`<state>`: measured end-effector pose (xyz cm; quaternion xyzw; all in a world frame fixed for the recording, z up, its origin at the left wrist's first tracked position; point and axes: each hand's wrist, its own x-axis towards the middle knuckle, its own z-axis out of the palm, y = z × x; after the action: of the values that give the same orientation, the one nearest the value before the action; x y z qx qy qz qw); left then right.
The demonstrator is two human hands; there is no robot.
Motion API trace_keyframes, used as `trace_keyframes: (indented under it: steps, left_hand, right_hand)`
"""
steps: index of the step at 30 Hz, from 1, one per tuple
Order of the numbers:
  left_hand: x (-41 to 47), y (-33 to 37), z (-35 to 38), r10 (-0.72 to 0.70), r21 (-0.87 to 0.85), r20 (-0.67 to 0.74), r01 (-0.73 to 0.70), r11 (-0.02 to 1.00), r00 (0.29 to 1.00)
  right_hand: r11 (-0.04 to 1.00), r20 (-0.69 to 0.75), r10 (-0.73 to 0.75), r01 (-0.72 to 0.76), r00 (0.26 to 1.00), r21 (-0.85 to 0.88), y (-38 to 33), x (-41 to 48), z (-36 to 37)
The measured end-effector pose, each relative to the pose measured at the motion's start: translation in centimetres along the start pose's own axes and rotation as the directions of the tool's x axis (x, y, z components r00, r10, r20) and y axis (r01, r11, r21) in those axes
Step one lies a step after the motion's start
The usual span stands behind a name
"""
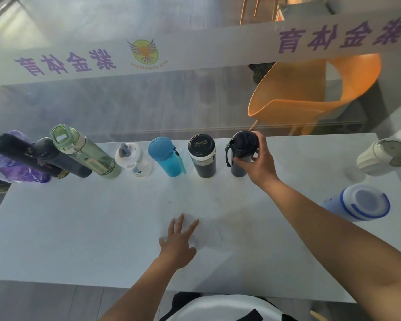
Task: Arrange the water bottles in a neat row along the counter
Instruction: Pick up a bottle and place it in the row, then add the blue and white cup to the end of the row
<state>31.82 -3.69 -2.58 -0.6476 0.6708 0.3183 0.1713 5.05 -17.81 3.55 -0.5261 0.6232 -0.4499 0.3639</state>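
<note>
Several bottles stand in a row along the far edge of the white counter (pixel 102 228): a purple one (pixel 0 158), a black one (pixel 16 151), a dark one (pixel 56 161), a green clear one (pixel 86 154), a small clear one (pixel 132 158), a blue one (pixel 164 158) and a black flask (pixel 202 156). My right hand (pixel 257 163) grips a dark blue bottle (pixel 241 149) at the row's right end. My left hand (pixel 178 242) lies flat on the counter, fingers spread. A cream tumbler (pixel 384 158) and a white-blue bottle (pixel 361 205) stand apart at the right.
A glass partition with a frosted band and purple lettering (pixel 65 63) rises right behind the row. An orange chair (pixel 310 93) stands beyond the glass. The counter's right edge runs close to the two separate bottles.
</note>
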Motion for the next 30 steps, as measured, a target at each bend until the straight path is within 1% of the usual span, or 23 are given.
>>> trace_keyframes:
  steps: [3,6,8,10,12,16,19,22,24,25,26,27,30]
  left_hand:
    - [0.2,-0.1,-0.1,-0.019,-0.055,-0.011,0.018,0.998,1.000]
    - [0.1,0.4,-0.2,-0.052,-0.102,-0.031,0.049,0.994,0.998]
    - [0.0,1.2,-0.2,-0.032,-0.109,-0.058,0.026,0.994,0.998]
    - [0.2,2.4,-0.4,0.005,-0.099,-0.078,-0.013,0.995,0.997]
    - [0.7,3.8,-0.6,0.052,-0.073,-0.095,-0.059,0.996,0.994]
    - [1.5,7.1,-0.4,0.138,-0.028,-0.093,-0.142,0.990,0.986]
    - [2.1,9.2,0.0,0.188,0.000,-0.070,-0.189,0.982,0.980]
    - [2.8,11.0,0.4,0.204,0.031,-0.067,-0.203,0.979,0.977]
    - [3.1,12.1,0.7,0.208,0.043,-0.075,-0.205,0.978,0.975]
    - [3.3,12.6,0.8,0.205,0.047,-0.081,-0.202,0.978,0.975]
    - [3.4,12.9,1.0,0.201,0.050,-0.085,-0.197,0.979,0.976]
    - [3.5,13.3,1.1,0.196,0.052,-0.086,-0.192,0.980,0.977]
    - [3.5,13.7,1.6,0.185,0.067,-0.079,-0.180,0.981,0.980]
  right_hand:
    - [0.999,-0.005,0.040,-0.040,0.999,-0.010,0.5,-0.2,0.0]
    - [0.993,-0.038,0.114,-0.115,0.993,-0.004,1.0,-1.8,-0.2]
    - [0.987,-0.071,0.163,-0.163,0.984,0.018,0.9,-4.3,-0.8]
    - [0.982,-0.089,0.190,-0.191,0.978,0.006,0.5,-7.3,-1.8]
    - [0.982,-0.120,0.171,-0.179,0.978,-0.058,0.1,-10.5,-3.2]
    - [0.978,-0.200,0.088,-0.123,0.976,-0.170,0.0,-15.6,-6.6]
    - [0.971,-0.279,0.118,-0.169,0.953,-0.169,0.8,-18.4,-9.0]
    - [0.961,-0.433,0.146,-0.232,0.889,-0.153,2.0,-20.7,-11.6]
    - [0.951,-0.559,0.092,-0.239,0.824,-0.195,2.9,-21.5,-13.6]
    - [0.945,-0.604,0.058,-0.239,0.795,-0.223,3.2,-21.6,-14.6]
    - [0.940,-0.624,0.036,-0.238,0.781,-0.244,3.5,-21.4,-15.6]
    - [0.934,-0.616,0.023,-0.236,0.788,-0.267,3.8,-21.0,-16.5]
    - [0.918,-0.516,-0.019,-0.190,0.856,-0.349,4.7,-18.9,-18.6]
